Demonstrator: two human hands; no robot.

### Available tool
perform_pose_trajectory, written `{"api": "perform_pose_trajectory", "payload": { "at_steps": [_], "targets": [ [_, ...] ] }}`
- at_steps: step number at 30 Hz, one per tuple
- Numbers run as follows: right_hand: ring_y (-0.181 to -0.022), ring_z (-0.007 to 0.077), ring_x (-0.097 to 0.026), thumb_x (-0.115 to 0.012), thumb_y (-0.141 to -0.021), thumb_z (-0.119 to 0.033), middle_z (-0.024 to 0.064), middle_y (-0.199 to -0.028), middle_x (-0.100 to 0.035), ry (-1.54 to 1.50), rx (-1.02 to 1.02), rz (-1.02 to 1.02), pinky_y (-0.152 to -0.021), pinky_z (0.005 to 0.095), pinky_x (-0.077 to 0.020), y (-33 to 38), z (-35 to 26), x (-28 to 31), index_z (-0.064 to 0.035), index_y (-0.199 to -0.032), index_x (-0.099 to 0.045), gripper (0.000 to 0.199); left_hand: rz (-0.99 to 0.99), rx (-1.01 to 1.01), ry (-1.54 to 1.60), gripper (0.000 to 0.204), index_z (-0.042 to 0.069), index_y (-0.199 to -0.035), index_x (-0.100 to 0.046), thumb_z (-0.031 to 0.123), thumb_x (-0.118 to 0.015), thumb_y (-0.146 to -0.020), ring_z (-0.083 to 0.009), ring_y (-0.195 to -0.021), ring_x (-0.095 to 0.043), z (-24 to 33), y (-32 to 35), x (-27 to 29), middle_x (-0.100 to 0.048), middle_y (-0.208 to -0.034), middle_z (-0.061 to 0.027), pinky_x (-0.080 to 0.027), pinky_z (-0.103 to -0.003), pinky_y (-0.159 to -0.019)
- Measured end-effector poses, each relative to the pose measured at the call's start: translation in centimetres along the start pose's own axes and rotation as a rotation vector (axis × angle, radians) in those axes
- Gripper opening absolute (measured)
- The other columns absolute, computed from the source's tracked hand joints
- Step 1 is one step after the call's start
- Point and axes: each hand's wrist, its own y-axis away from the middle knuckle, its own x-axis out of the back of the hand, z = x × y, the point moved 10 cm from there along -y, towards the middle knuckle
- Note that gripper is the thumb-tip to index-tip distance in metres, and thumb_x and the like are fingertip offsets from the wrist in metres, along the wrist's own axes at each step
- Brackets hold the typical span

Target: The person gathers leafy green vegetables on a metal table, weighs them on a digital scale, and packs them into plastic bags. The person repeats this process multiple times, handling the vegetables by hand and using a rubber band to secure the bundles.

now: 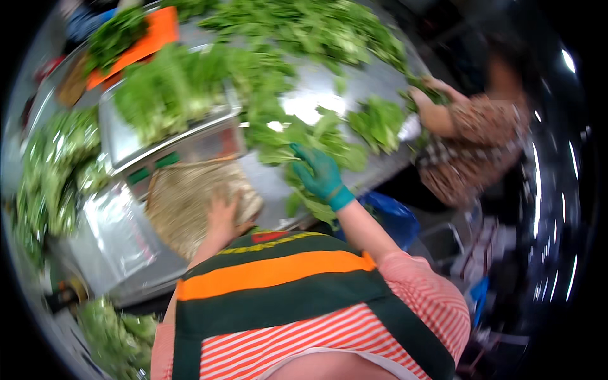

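Greens (316,142) lie in loose heaps across the steel desk (120,234). The right hand (322,174), in a teal glove, closes its fingers on a bunch of them near the desk's edge. The left hand (223,215), bare, rests flat and open on a straw mat (183,202) beside a scale (171,136) loaded with leaves. A co-worker's hand (425,101) grips greens opposite

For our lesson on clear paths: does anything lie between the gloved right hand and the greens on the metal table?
Nothing visible does. The right hand grips the greens on the table. The left hand lies flat on a woven mat, off to the side.
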Motion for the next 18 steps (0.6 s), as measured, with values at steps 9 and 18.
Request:
{"api": "perform_pose_trajectory", "payload": {
  "at_steps": [9, 18],
  "targets": [
    [-0.084, 0.0121, -0.060, -0.057, -0.089, -0.019, 0.0069, -0.097, -0.065, -0.813, -0.290, 0.061, -0.076, 0.0255, -0.0483, -6.1, 4.7, 4.7, 0.0003, -0.113, -0.058, 0.031, 0.268, -0.049, 0.350, 0.093, 0.007, -0.141, -0.022, 0.031, -0.075, -0.069, -0.0379, -0.135, -0.015, -1.6, -0.5, 9.2, -0.015, -0.146, -0.0210, -0.017, -0.053, -0.106],
    [-0.089, 0.0219, -0.062, -0.072, -0.068, -0.049, 0.0181, -0.107, -0.061, -0.503, -0.356, -0.594, -0.079, 0.0290, -0.0487, -23.4, -5.9, -7.8, 0.0054, -0.119, -0.052, 0.077, 0.490, 0.566, 1.130, 0.084, -0.016, -0.128, -0.027, 0.037, -0.068, -0.079, -0.0319, -0.126, -0.035, -22.5, -4.9, 22.8, -0.032, -0.136, -0.0284, -0.031, -0.037, -0.101]
  ]
}}
